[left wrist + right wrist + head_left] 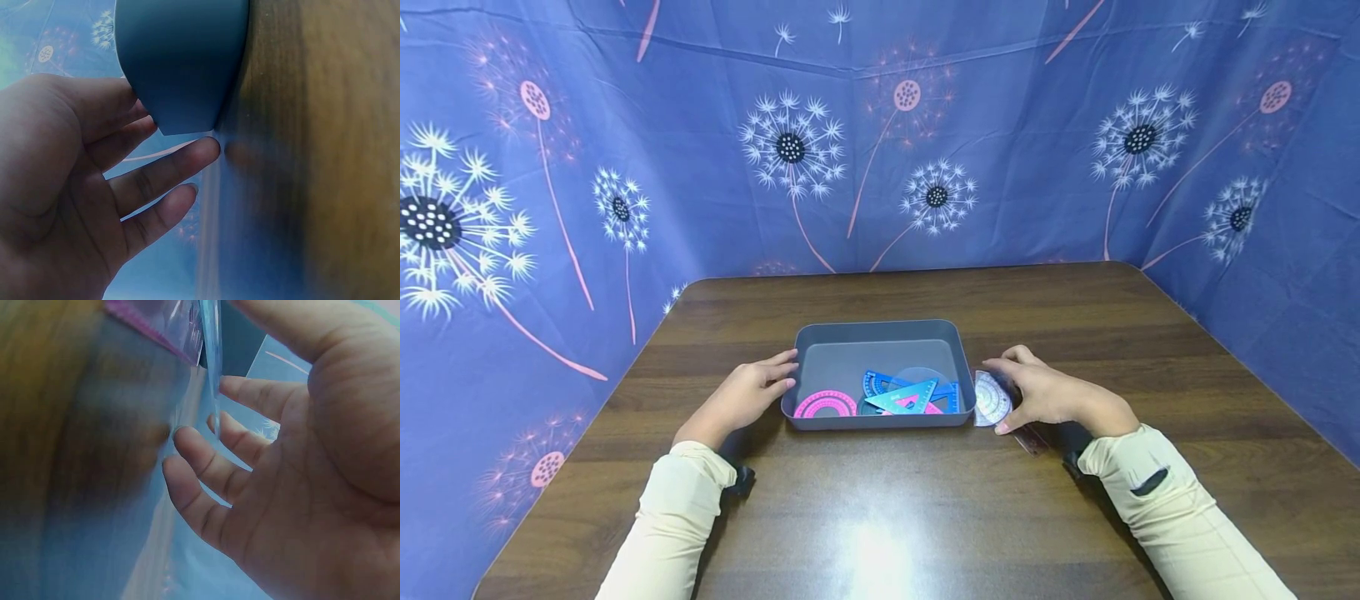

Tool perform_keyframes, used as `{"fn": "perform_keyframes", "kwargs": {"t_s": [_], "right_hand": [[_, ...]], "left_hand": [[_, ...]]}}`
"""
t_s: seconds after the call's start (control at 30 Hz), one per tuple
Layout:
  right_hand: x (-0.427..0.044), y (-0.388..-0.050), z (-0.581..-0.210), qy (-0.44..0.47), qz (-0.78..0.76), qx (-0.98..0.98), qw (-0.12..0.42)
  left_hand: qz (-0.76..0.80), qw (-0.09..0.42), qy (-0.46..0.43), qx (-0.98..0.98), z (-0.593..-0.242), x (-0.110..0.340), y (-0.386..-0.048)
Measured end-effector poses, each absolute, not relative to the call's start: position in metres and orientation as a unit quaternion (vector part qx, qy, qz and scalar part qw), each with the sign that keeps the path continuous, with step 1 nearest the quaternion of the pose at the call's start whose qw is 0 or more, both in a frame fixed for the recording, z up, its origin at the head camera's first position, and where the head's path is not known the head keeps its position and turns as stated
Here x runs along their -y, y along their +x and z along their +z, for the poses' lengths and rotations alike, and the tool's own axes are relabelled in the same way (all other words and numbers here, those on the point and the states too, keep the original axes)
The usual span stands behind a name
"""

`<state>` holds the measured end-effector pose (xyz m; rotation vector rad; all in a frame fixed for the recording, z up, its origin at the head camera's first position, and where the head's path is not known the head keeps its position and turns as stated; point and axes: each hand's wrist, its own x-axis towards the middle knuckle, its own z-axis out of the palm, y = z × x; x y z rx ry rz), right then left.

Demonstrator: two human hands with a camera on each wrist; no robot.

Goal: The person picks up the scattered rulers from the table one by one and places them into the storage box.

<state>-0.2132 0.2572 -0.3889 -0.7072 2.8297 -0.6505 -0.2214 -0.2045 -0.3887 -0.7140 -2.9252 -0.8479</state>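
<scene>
My left hand (739,402) rests its fingertips on the left end of a grey rectangular tray (880,422), fingers fairly straight; in the left wrist view they touch the tray's outer wall (184,69). Beside the tray's right end, my right hand (1051,395) pinches a clear protractor (991,400) with white markings between thumb and fingers. Edge-on, this clear piece (213,362) shows in the right wrist view. Inside the tray lie a pink protractor (825,396), a teal set square (901,398) and blue measuring pieces (953,392), partly overlapping.
A reddish transparent piece (1032,440) lies on the table under my right hand; its pinkish edge (147,325) shows in the right wrist view. The brown wooden table (880,292) ends at a blue dandelion-patterned cloth (850,217) behind and at both sides.
</scene>
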Motion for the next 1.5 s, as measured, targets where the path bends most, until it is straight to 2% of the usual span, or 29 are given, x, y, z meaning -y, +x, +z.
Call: {"fn": "perform_keyframes", "kwargs": {"t_s": [0.37, 1.1, 1.5], "right_hand": [[-0.259, -0.214, -0.386, -0.190, -0.204, -0.959, 0.053], [-0.267, -0.223, -0.387, -0.211, -0.231, -0.950, 0.006], [-0.253, -0.218, -0.386, -0.219, -0.173, -0.960, 0.035]], "left_hand": [[-0.270, 0.011, -0.228, 0.935, -0.389, 0.205, -0.221], [-0.271, 0.015, -0.230, 0.935, -0.389, 0.205, -0.223], [-0.272, 0.012, -0.227, 0.935, -0.390, 0.204, -0.223]]}}
